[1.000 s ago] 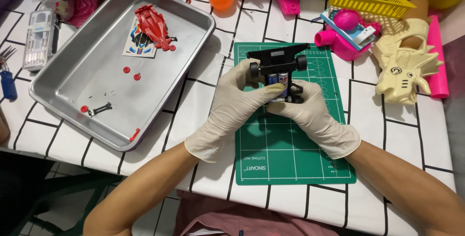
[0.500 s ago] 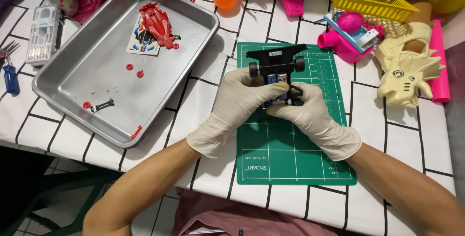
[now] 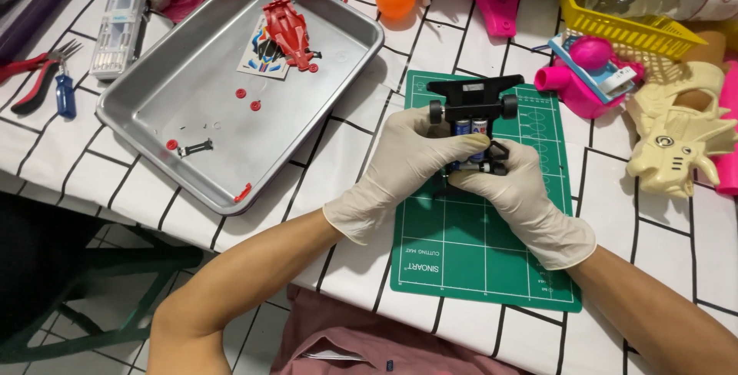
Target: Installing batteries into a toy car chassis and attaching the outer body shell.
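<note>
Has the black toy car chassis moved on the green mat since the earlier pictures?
No. The black toy car chassis, held by the left hand and right hand, stays at the far end of the green cutting mat.

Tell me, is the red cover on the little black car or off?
Off. The red cover lies in the metal tray, apart from the black car that both gloved hands hold; its batteries show.
</note>
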